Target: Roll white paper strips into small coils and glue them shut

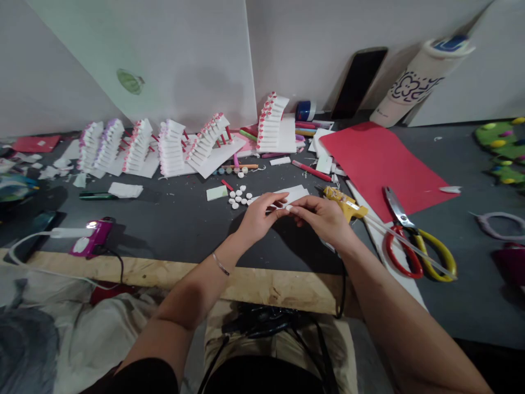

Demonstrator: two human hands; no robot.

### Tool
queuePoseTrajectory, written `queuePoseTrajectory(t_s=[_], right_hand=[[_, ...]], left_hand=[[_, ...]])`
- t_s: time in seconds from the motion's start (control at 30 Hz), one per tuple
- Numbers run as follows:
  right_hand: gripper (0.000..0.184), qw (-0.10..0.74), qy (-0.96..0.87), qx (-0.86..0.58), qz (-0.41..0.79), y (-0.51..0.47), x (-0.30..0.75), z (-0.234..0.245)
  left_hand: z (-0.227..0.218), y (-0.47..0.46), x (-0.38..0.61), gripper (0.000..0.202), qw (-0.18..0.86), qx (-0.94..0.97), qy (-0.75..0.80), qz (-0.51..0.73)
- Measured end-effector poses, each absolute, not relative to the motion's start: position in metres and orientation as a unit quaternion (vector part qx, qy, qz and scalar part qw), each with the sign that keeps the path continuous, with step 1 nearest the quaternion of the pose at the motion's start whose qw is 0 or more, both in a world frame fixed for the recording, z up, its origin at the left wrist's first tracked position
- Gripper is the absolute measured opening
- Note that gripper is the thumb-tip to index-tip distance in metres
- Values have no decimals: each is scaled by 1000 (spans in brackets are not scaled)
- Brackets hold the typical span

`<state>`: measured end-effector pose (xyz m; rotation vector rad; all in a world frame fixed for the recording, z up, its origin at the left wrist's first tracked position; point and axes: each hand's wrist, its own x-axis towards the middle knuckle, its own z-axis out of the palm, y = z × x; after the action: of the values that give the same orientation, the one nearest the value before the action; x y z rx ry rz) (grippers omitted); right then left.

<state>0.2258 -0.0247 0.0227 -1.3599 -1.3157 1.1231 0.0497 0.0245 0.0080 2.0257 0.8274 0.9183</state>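
Note:
My left hand [262, 214] and my right hand [324, 218] meet above the dark tabletop, fingertips almost touching. Between them is a small white disc [289, 208], pinched by both thumbs and forefingers. Just left of my left hand lie several similar white discs [238, 200] in a loose cluster. Behind my fingers a piece of white card [298, 191] lies flat, partly covered by the hands. A yellow glue gun [344, 203] rests right beside my right hand, a clear stick coming out of its back end.
Scissors [400, 219] with red and yellow handles lie at right, partly on a red sheet [381, 158]. Small stepped white models [207, 142] line the back. A bottle [418, 82] and phone [359, 82] lean at the wall. A purple power adapter [93, 236] with cables sits left.

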Motion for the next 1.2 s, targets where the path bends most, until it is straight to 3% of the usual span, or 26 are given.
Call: queuePoseTrajectory(t_s=[0.27, 0.67, 0.97, 1.2], right_hand=[[40, 494, -477, -570, 450, -25, 221, 22], [28, 458, -549, -567, 409, -30, 220, 18], [24, 411, -598, -562, 397, -31, 225, 23], [27, 410, -596, -568, 392, -27, 228, 22]], left_hand=[[6, 18, 53, 27, 301, 808, 309, 401], [7, 17, 51, 30, 265, 796, 361, 407], [10, 16, 50, 30, 285, 802, 392, 348], [9, 23, 50, 24, 363, 807, 331, 328]])
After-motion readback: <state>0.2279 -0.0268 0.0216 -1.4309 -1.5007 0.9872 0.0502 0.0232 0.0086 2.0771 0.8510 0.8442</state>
